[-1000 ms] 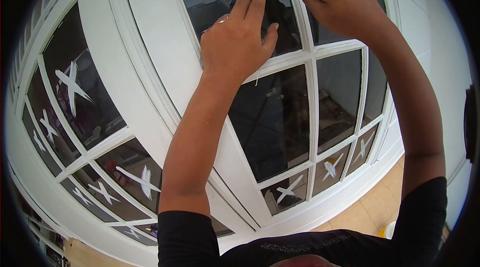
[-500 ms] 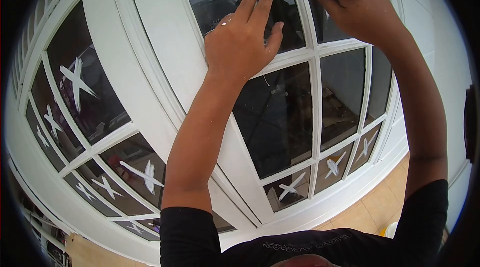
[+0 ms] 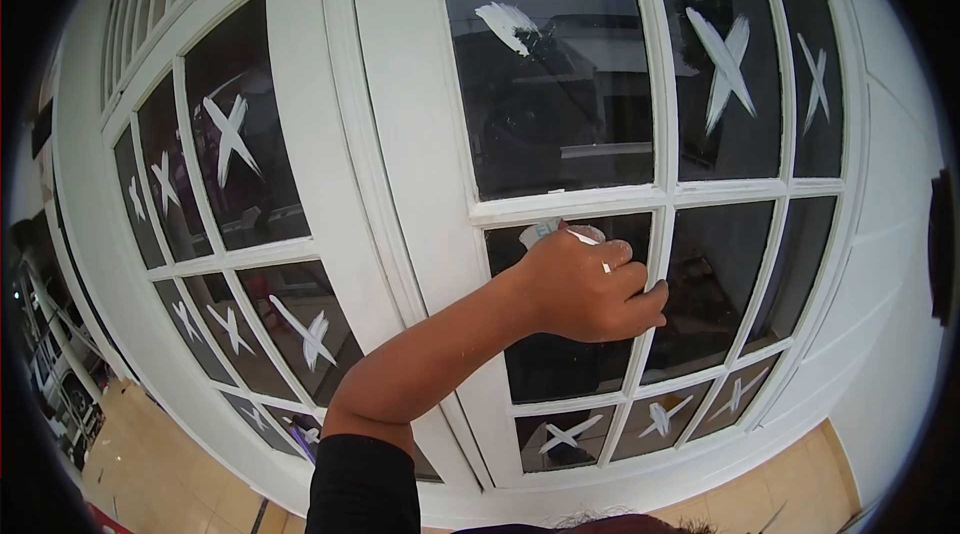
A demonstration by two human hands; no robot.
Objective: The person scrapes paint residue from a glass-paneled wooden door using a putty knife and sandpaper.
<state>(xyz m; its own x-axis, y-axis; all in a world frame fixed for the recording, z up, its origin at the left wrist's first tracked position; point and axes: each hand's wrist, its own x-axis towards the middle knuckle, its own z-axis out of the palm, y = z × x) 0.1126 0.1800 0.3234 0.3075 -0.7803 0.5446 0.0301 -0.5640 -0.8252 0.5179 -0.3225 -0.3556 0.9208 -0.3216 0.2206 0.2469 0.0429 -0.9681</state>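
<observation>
My left hand (image 3: 595,284) is in front of the upper left of a dark lower pane, its fingers curled closed towards the right. From behind the wrist and thumb side pokes a pale piece with blue marks (image 3: 541,232); most of it is hidden by the hand. A small white fleck shows on the fingers. Above is a larger pane (image 3: 560,124) with one short white paint smear (image 3: 508,26) near its top. My right hand is out of view, and so is the flat metal scraper.
White wooden bars (image 3: 660,114) divide the panes. White painted crosses mark other panes, such as the cross (image 3: 722,69) at upper right and the cross (image 3: 230,139) on the left door. A tiled floor (image 3: 150,454) lies below.
My left hand has come off the scraper on the upper pane, moved down and curled closed. My right hand and the scraper have left the view. The camera looks higher.
</observation>
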